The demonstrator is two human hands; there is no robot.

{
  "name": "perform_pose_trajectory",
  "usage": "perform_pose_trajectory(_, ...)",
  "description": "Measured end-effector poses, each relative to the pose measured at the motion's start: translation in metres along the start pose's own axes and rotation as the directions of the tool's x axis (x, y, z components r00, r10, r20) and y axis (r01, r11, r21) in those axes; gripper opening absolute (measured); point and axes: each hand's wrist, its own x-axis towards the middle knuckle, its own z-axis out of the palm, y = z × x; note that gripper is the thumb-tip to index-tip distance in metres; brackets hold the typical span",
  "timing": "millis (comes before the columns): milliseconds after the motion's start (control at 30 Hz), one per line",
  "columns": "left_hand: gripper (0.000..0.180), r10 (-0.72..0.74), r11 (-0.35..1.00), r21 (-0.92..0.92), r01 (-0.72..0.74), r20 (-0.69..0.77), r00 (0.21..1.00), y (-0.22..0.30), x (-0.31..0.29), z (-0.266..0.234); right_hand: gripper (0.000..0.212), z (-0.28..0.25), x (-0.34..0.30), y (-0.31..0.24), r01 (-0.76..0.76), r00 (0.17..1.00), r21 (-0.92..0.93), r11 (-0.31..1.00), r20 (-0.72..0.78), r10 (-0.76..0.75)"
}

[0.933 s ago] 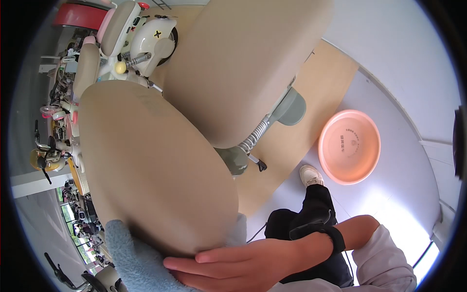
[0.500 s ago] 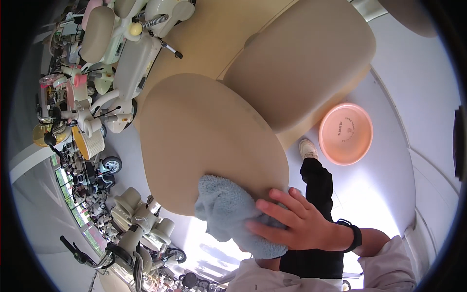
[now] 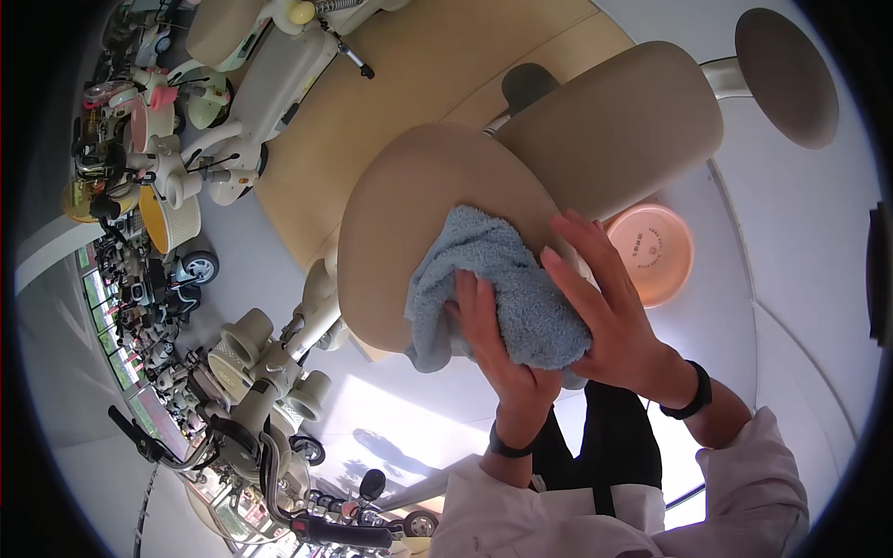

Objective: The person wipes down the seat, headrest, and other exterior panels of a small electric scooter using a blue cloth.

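A grey-blue towel point(image 3: 530, 298) lies bunched over the near part of a rounded tan scooter seat point(image 3: 433, 186). My left hand point(image 3: 498, 353) grips its near side, fingers bent over a fold and thumb hidden. Against the towel's right side rests my right hand point(image 3: 619, 321). Its fingers are stretched and spread, with the tips at the seat's right edge and the palm beside the cloth. A longer tan rear seat point(image 3: 619, 130) adjoins the rounded one, and a brown oval backrest point(image 3: 786, 79) stands beyond it.
A peach-coloured basin point(image 3: 684, 265) sits on the floor to the right, partly behind my right hand. Under the seats stretches a tan platform point(image 3: 400, 93). A cream scooter front with handlebars point(image 3: 260, 418) is at lower left. More parked scooters point(image 3: 163, 167) crowd the left side.
My left hand has come into view onto the towel. The towel has shifted up and right on the seat, and my right hand has moved along its right side. The view has shifted too.
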Motion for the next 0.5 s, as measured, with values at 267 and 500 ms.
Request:
perform_pose_trajectory(267, 0.069, -0.028, 0.999, 0.020, 0.029, -0.032, 0.999, -0.003, -0.017, 0.000, 0.051, 0.017, -0.013, -0.017, 0.128, 0.989, -0.263, 0.956, 0.110, -0.102)
perform_pose_trajectory(500, 0.071, -0.114, 0.960, 0.254, 0.121, -0.042, 0.993, -0.041, -0.044, -0.039, 0.045, 0.068, 0.000, -0.038, 0.272, 0.943, -0.338, 0.901, 0.278, -0.181)
